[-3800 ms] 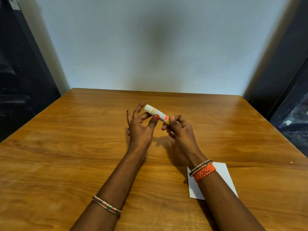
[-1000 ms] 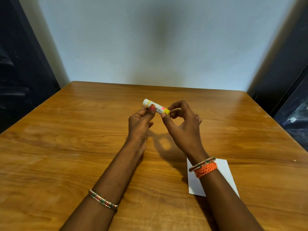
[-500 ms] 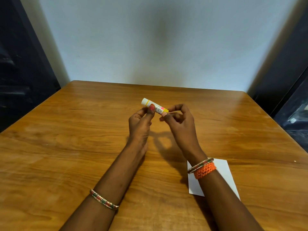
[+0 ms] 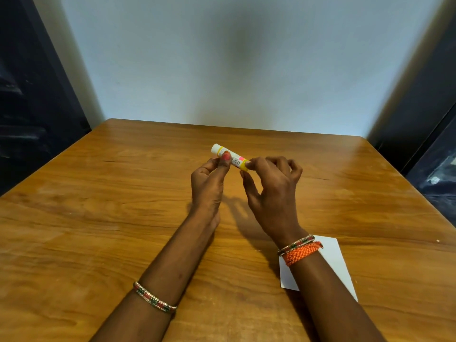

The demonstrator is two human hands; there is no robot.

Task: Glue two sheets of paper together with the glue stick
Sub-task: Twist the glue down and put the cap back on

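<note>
head view: over a glossy orange-brown wooden table (image 4: 98, 218) set against a pale blue-white wall (image 4: 246, 58), with dark panels at either side, the left hand (image 4: 209, 183) pinches a small white-and-yellow glue stick (image 4: 230, 157) held aloft, while the right hand (image 4: 271, 188) grips its near yellow end with curled fingers. a white paper sheet (image 4: 333, 257) lies flat beneath the right forearm.

1. Left hand (image 4: 209, 186) raised, forearm reaching far from near-left; thumb and fingers curled, pinching the glue stick (image 4: 230, 157).
2. Right hand (image 4: 274, 193) raised just right of it; fingertips grip the same stick's right end.
</note>
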